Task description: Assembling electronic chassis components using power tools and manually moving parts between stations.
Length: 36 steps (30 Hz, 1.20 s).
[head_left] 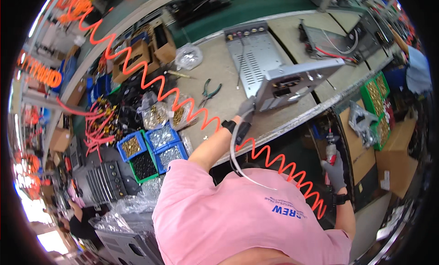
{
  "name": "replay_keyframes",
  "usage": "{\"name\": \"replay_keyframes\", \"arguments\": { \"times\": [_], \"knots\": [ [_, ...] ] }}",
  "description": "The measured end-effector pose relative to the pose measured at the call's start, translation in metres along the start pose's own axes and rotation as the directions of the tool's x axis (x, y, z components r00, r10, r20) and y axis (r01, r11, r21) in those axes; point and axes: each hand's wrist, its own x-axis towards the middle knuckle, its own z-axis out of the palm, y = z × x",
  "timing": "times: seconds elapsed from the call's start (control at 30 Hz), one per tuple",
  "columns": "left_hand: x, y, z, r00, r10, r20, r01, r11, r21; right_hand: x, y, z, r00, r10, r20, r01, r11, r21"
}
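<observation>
A grey metal equipment casing (247, 59) lies on the bench, with an upright front panel (292, 84) at its near end. My left hand (247, 108), in a grey glove, is closed on the near left edge of that panel; its fingertips are partly hidden. A pale thin tube (234, 148) curves down past my left wrist. Off to the right, below the bench edge, my gloved right hand (335, 173) is wrapped around a red and silver power screwdriver (331, 150), its bit pointing away from me. Pliers (210, 89) with dark green handles rest left of the casing.
An orange coiled hose (160, 89) stretches across the bench and my front. Blue and green bins (167, 141) of small fasteners sit at left, near plastic bags. Green bins (377, 93) and a cardboard box (397, 155) stand at right. Another casing (338, 43) lies far right, near another person's arm (402, 41).
</observation>
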Motion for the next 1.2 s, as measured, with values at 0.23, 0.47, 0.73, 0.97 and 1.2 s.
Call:
{"name": "replay_keyframes", "arguments": {
  "times": [0.23,0.47,0.73,0.97,1.2],
  "knots": [
    [-0.086,0.062,0.086,0.983,0.064,-0.170,-0.093,0.982,-0.165,0.051,0.021,0.008,0.932,0.032,0.361,0.046,0.978,-0.204],
    [-0.126,0.090,0.086,0.847,0.341,-0.407,-0.177,0.904,0.390,0.106,0.006,0.007,0.748,-0.034,0.663,0.286,0.918,-0.275],
    [-0.294,0.134,-0.027,0.947,0.280,-0.156,-0.296,0.950,-0.096,0.161,-0.007,-0.002,0.647,0.368,0.668,-0.349,0.922,-0.169],
    [-0.358,0.116,-0.172,0.278,0.266,-0.923,-0.314,0.933,0.174,0.147,-0.008,0.004,0.694,0.309,0.650,-0.364,0.930,-0.054],
    [-0.370,0.121,-0.257,-0.199,0.461,-0.865,0.634,0.734,0.245,0.116,0.018,0.027,0.768,0.140,0.625,-0.261,0.959,0.106]
  ]
}}
